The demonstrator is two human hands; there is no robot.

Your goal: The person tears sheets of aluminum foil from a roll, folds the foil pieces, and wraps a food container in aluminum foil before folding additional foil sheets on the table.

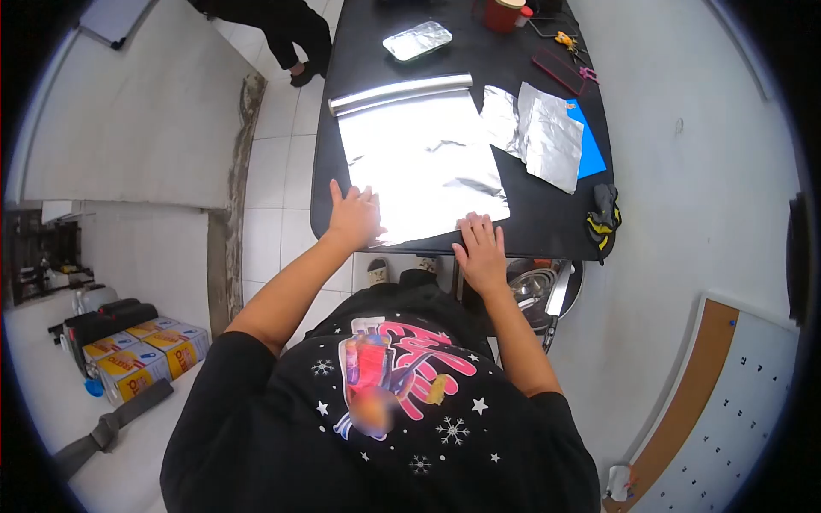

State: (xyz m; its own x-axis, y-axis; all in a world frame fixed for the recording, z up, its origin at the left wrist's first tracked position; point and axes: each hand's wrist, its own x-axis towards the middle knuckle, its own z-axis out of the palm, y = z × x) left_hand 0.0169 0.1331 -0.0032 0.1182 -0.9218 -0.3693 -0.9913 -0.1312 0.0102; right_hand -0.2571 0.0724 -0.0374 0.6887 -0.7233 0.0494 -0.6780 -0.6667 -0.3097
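A wide sheet of shiny foil [419,162] lies unrolled on the black table [547,227], running from the foil roll [402,94] towards the table's near edge. My left hand [355,215] rests on the sheet's left edge near its front corner, with the fingers spread. At the front right corner of the sheet, my right hand [481,248] lies with its fingertips on the foil and its thumb apart. Both hands hold nothing. Creases run across the right part of the sheet.
Right of the sheet are cut foil pieces [550,137], a blue sheet [590,150] and a grey-yellow glove [604,218]. Farther back stand a foil-covered tray [417,41] and a red container [503,15]. Another person's legs [295,34] show beyond the table's left side.
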